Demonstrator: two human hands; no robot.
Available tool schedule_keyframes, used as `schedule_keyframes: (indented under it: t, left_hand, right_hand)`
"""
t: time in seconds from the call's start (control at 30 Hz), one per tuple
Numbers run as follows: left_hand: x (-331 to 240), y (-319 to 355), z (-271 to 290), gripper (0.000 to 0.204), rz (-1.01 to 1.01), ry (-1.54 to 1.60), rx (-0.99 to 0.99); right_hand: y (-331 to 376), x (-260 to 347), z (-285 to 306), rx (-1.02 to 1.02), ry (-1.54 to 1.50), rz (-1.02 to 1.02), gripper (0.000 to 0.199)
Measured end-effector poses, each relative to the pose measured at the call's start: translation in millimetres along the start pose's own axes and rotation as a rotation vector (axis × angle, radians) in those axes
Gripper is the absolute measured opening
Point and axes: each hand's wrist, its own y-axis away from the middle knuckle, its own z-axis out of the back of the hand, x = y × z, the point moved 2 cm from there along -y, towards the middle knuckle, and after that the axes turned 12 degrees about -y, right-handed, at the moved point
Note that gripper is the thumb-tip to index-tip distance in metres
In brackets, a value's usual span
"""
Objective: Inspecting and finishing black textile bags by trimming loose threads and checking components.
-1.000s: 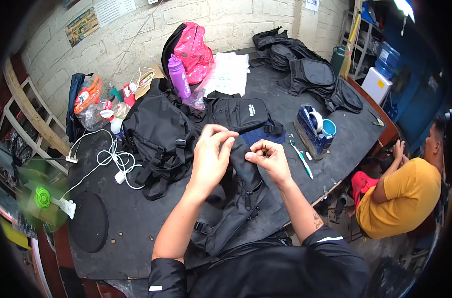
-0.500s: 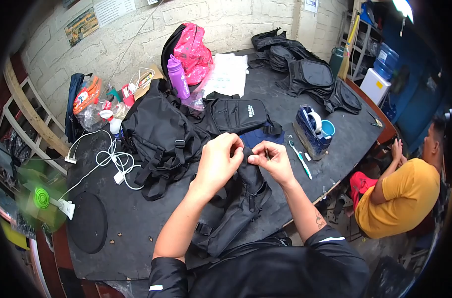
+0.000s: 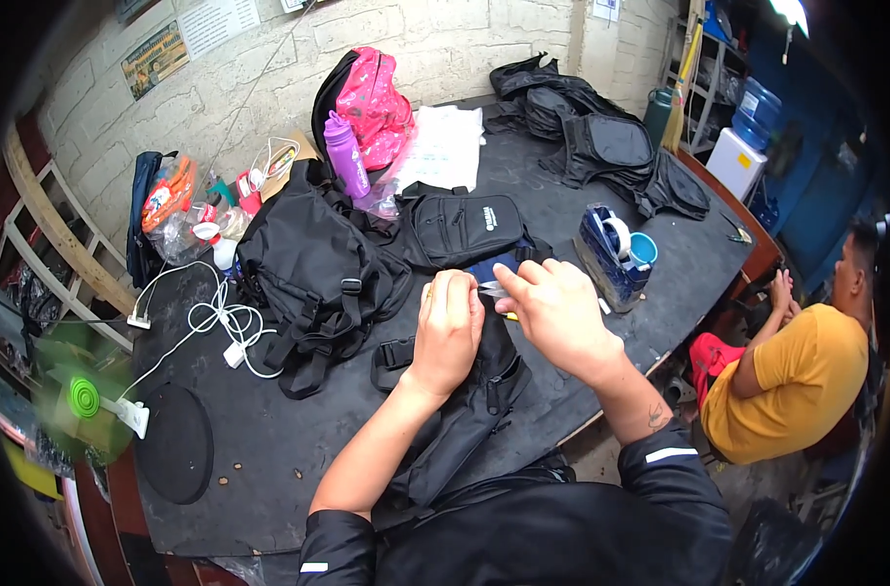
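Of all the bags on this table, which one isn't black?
The pink backpack standing against the back wall behind the purple bottle; every other bag on the table is black.

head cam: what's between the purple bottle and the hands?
A small black pouch lies between the purple bottle and both hands, left hand, right hand; head view.

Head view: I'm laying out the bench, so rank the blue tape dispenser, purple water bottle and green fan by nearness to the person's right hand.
1. Blue tape dispenser, just right of the right hand.
2. Purple water bottle, up and to the left, by the pink backpack.
3. Green fan, at the far left table edge.
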Motion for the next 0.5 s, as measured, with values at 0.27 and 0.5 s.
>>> schedule_keyframes:
  t: [0.27, 0.5]
  left_hand:
    - [1.8, 2.6, -0.3, 0.018, -0.001, 0.003, 0.065]
    - [3.5, 3.9, -1.2, 0.021, -0.039, -0.016, 0.059]
  right_hand:
    - [-6.2, 4.3, -0.1, 0.023, 0.073, 0.094, 0.031]
    - [-5.6, 10.1, -2.0, -0.002, 0.074, 0.057, 0.028]
